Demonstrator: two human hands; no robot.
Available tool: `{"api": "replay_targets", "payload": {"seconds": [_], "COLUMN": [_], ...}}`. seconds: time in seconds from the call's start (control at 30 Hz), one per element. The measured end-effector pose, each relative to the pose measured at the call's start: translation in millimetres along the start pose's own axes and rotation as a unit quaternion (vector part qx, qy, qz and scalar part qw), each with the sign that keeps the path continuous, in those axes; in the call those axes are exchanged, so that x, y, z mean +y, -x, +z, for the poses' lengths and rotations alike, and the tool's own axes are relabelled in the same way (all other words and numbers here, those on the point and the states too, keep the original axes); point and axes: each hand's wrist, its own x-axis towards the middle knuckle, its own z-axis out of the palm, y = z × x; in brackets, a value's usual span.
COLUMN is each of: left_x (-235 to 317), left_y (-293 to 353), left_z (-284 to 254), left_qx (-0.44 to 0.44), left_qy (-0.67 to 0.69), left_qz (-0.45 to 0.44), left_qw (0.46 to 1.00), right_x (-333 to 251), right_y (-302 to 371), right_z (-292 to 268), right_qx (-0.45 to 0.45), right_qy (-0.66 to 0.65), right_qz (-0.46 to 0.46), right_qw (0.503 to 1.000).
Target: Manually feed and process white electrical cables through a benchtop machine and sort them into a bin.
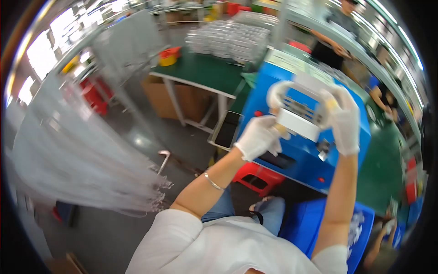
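Both my hands wear white gloves and work over a blue bench machine (296,157). My left hand (260,134) is closed, its fingers drawn together at the left end of a white rectangular block (299,124); what they pinch is too blurred to name. On the other side, my right hand (344,118) curls its fingers near the right end of metal bars (299,108) set behind the block. Anything in that grip is hidden. A white rounded thing (277,95) sits beside the bars on the left. A pale plate (310,84) stands behind them.
A red stool (258,178) is beneath the machine, and a blue bin (360,242) with white pieces stands by my right arm. Clear packaging (228,40) is piled on a green table (200,75). Plastic sheeting (86,150) hangs at left. Other people work at the far right.
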Motion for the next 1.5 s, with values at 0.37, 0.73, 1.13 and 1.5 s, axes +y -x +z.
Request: {"api": "replay_targets", "payload": {"seconds": [0.37,0.73,1.13,1.5], "left_x": [79.6,147.3,-68.3,55.4], "left_y": [130.6,205.8,78.2,86.6], "left_z": [-209.0,-221.0,60.5,-25.6], "left_qx": [0.746,0.721,-0.286,-0.096], "left_qy": [-0.417,-0.408,-0.026,0.078], "left_qz": [0.265,0.134,-0.227,0.213], "left_qw": [0.446,0.544,0.931,0.969], "right_x": [9.9,-4.5,-80.2,43.8], "right_y": [54.6,72.8,79.3,140.8], "right_z": [-25.6,-18.0,89.8,-67.0], "right_qx": [0.079,0.038,-0.397,-0.163], "right_qy": [0.035,0.085,-0.360,-0.281], "right_qz": [-0.106,-0.126,0.158,0.214], "right_qw": [0.991,0.988,0.830,0.921]}}
